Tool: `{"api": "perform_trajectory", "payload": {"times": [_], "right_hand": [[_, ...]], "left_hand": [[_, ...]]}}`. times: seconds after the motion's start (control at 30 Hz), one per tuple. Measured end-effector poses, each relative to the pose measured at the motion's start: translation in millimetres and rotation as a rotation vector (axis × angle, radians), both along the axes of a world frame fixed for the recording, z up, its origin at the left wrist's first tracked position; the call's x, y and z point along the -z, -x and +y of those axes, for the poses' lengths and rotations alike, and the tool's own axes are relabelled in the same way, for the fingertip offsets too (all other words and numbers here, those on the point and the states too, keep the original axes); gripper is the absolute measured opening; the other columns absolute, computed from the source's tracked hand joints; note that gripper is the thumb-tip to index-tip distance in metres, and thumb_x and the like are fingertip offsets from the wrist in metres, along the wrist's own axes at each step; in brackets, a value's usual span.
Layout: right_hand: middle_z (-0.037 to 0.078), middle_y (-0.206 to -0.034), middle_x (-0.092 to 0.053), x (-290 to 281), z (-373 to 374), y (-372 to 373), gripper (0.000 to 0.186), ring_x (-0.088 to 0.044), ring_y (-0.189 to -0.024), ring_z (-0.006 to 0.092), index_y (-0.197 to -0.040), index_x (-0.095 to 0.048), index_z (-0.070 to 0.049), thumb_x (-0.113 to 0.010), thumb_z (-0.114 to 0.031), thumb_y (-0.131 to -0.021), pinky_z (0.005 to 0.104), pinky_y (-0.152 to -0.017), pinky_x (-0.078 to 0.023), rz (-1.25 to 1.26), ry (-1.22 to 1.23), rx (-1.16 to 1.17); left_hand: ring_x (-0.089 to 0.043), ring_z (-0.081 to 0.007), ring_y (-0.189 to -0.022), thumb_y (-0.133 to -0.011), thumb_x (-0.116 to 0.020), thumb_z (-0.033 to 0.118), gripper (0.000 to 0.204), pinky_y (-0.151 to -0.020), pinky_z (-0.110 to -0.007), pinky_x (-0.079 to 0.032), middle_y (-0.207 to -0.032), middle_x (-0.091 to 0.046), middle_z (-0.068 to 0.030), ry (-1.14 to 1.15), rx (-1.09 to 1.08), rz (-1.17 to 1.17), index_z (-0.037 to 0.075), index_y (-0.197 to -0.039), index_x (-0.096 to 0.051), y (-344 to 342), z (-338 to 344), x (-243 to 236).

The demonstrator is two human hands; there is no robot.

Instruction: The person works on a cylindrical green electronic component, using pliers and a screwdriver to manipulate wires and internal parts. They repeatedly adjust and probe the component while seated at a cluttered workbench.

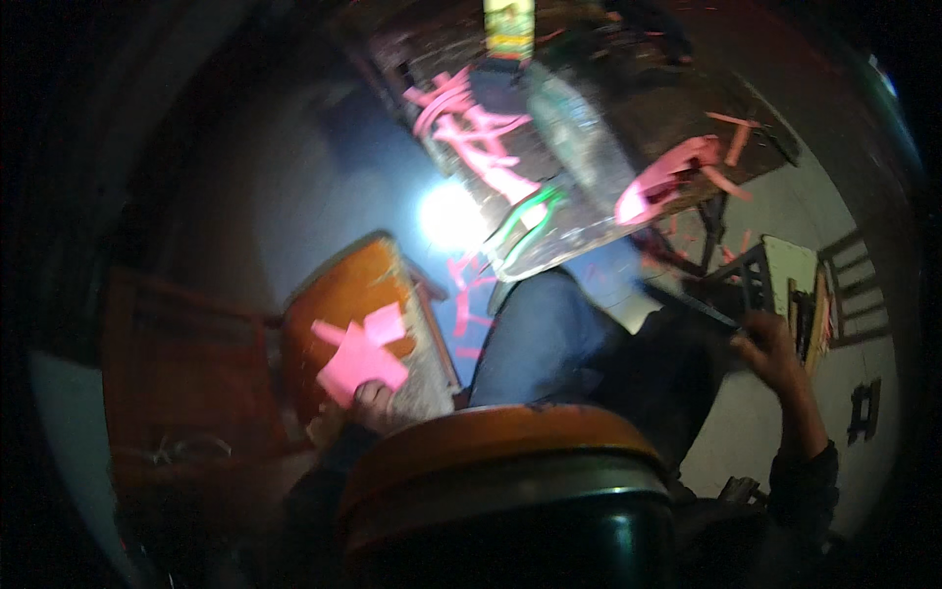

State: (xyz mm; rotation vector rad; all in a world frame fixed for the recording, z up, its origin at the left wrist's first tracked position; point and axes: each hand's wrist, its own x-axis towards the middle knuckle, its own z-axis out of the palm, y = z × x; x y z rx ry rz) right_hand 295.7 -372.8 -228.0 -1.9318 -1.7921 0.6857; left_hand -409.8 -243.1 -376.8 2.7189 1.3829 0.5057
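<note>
At the lower left, my left hand [371, 401] is closed on the near edge of a flat pink piece of sheet [361, 367]. This piece lies over an orange-brown seat [375, 272] with a worn pale edge. A smaller pink piece [385, 323] rests beside it on the same seat. Out to the right, my right hand [770, 346] grips a long, narrow, dark tool [692, 301] that looks like a knife. Its far end points toward the table and is blurred. The fingers of my left hand are partly in shadow.
Ahead stands a worn table [579, 233] bearing pink strips [471, 123], a green-handled tool [530, 228], a curved pink piece [669, 182] and a yellow-green container [509, 29]. Pink scraps [464, 304] lie on the floor. A rounded object with an orange rim [505, 429] fills the near foreground.
</note>
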Motion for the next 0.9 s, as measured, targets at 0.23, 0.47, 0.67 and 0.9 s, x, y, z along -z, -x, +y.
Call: {"api": "perform_trajectory", "payload": {"times": [0.23,0.47,0.67,0.9], "right_hand": [[0.018,-0.091,-0.076,23,139,234,0.033,-0.076,-0.079,0.0335,-0.106,-0.070,-0.006,-0.074,-0.039,-0.103,0.0456,-0.075,-0.059,0.260,0.062,-0.598],[0.024,-0.091,-0.075,81,230,380,0.042,-0.073,-0.093,0.0472,-0.105,-0.073,-0.003,-0.070,-0.044,-0.103,0.0574,-0.083,-0.056,0.111,0.181,-0.689],[0.023,-0.092,-0.076,111,263,392,0.039,-0.074,-0.093,0.0446,-0.104,-0.076,-0.004,-0.068,-0.043,-0.104,0.0546,-0.084,-0.056,-0.005,0.392,-0.757],[0.020,-0.082,-0.075,116,303,396,0.037,-0.075,-0.074,0.0328,-0.106,-0.078,-0.001,-0.066,-0.035,-0.105,0.0471,-0.079,-0.058,-0.078,0.535,-0.795]], "left_hand": [[-0.071,-0.0378,-0.103,-0.090,-0.069,-0.001,0.019,-0.089,-0.045,-0.059,-0.107,-0.072,-0.0182,0.190,-0.100,0.071,0.000,-0.109,-0.074,-12,-8,-41],[-0.072,-0.0397,-0.102,-0.092,-0.071,0.003,0.016,-0.089,-0.047,-0.059,-0.102,-0.074,-0.0197,0.157,-0.057,0.040,0.001,-0.108,-0.074,5,12,-45],[-0.071,-0.0413,-0.090,-0.099,-0.070,0.007,0.008,-0.081,-0.048,-0.057,-0.092,-0.072,-0.0202,0.342,-0.255,-0.121,0.000,-0.103,-0.072,3,33,-38],[-0.063,-0.0395,-0.116,-0.080,-0.080,-0.002,0.035,-0.105,-0.050,-0.050,-0.118,-0.067,-0.0149,0.030,-0.157,-0.237,0.002,-0.113,-0.069,9,53,-8]]}}
